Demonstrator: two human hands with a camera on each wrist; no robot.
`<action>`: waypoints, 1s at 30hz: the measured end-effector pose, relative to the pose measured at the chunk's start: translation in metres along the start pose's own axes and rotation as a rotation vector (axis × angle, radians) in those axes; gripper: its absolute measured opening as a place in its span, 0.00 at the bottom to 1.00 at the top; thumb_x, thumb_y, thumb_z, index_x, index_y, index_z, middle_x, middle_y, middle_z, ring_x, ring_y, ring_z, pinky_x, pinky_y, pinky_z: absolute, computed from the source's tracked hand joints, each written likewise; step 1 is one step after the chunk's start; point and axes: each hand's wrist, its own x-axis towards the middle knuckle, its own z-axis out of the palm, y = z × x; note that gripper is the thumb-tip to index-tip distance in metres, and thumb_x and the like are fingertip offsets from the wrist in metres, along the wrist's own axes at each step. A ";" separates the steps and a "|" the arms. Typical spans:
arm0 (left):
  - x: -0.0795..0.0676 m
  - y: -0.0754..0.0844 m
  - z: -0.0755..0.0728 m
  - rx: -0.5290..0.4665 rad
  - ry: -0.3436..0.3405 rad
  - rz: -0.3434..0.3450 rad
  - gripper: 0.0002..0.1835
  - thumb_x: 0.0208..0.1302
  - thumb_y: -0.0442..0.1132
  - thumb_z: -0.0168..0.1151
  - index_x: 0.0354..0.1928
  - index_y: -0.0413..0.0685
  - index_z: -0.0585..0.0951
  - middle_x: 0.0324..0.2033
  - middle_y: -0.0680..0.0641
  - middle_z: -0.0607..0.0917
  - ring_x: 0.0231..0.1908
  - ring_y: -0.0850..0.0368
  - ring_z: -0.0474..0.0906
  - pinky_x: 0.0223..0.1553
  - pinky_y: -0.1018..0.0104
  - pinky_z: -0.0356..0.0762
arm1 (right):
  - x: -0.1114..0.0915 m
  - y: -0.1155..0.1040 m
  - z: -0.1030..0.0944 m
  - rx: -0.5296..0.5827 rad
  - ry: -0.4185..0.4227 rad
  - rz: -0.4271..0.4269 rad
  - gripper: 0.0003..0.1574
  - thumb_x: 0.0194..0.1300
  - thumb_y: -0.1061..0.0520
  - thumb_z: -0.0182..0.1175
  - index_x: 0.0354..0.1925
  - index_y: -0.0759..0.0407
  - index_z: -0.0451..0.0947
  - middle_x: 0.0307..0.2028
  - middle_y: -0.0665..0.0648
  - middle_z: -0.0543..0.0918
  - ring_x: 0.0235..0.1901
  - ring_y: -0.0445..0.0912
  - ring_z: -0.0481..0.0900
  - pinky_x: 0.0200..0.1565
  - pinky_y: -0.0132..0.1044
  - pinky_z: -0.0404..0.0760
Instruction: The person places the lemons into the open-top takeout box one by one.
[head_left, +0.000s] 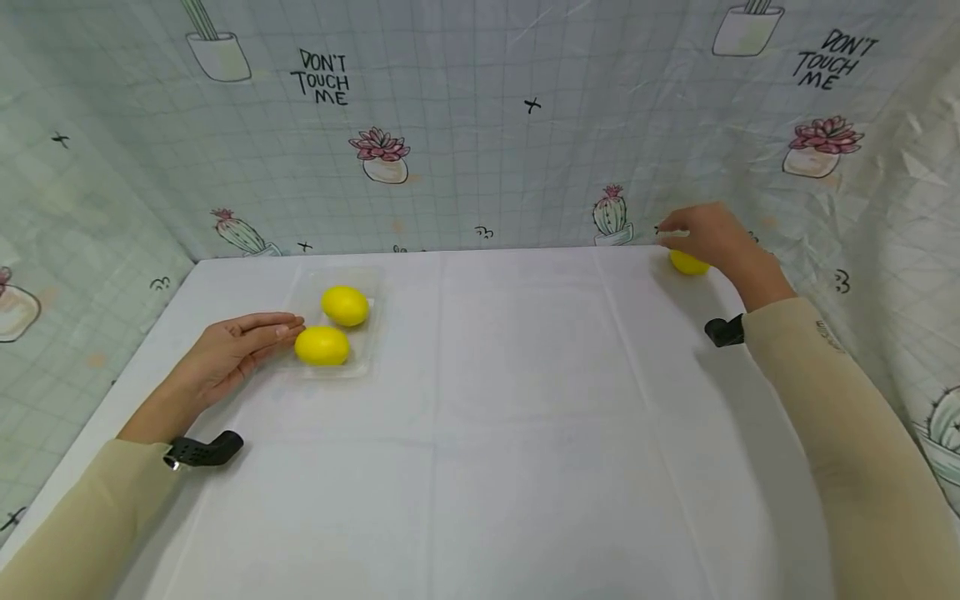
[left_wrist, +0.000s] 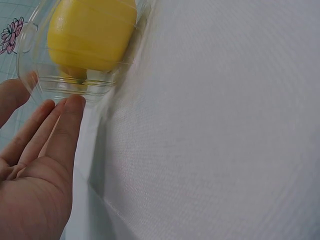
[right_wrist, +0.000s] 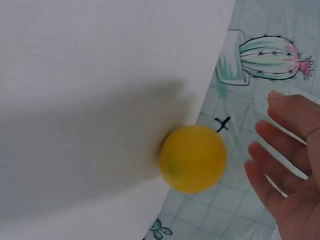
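Observation:
Two yellow lemons, one farther back (head_left: pixel 345 306) and one nearer (head_left: pixel 322 346), lie in a clear plastic tray (head_left: pixel 352 371) on the left of the table. My left hand (head_left: pixel 232 350) is at the tray's left side, its fingers fairly straight and their tips at the tray's edge. The left wrist view shows the thumb and fingertips close to the clear rim. At the far right, a third lemon (head_left: pixel 688 263) sits by the table's back edge. Above it hovers my right hand (head_left: pixel 708 233), fingers loosely bent and spread; a gap separates them from this lemon (right_wrist: pixel 193 159) in the right wrist view.
A white cloth (head_left: pixel 517 400) covers the table. Behind it hangs a printed sheet (head_left: pixel 480 150) with cactus drawings, and similar sheeting stands along the left and right sides. Each wrist wears a dark band, the left one (head_left: pixel 206 450) lying close above the cloth.

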 end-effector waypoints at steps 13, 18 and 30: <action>0.001 -0.001 0.001 -0.010 -0.026 0.010 0.19 0.73 0.34 0.61 0.63 0.40 0.78 0.54 0.52 0.86 0.54 0.61 0.84 0.59 0.68 0.79 | -0.001 0.029 0.013 0.000 -0.137 0.324 0.44 0.75 0.43 0.54 0.65 0.83 0.61 0.54 0.80 0.70 0.48 0.67 0.70 0.53 0.62 0.78; 0.001 0.000 0.000 -0.007 -0.017 0.008 0.20 0.73 0.34 0.62 0.64 0.39 0.77 0.55 0.51 0.86 0.55 0.61 0.84 0.59 0.67 0.79 | -0.003 0.033 0.007 0.048 -0.205 0.251 0.48 0.73 0.43 0.58 0.68 0.82 0.57 0.55 0.79 0.69 0.47 0.67 0.74 0.49 0.58 0.81; 0.000 0.000 -0.001 -0.007 -0.030 0.010 0.17 0.75 0.34 0.59 0.62 0.40 0.79 0.55 0.50 0.87 0.55 0.61 0.84 0.58 0.69 0.80 | -0.015 0.027 -0.001 -0.128 -0.263 -0.071 0.28 0.68 0.65 0.61 0.65 0.67 0.74 0.62 0.77 0.73 0.56 0.71 0.69 0.61 0.71 0.71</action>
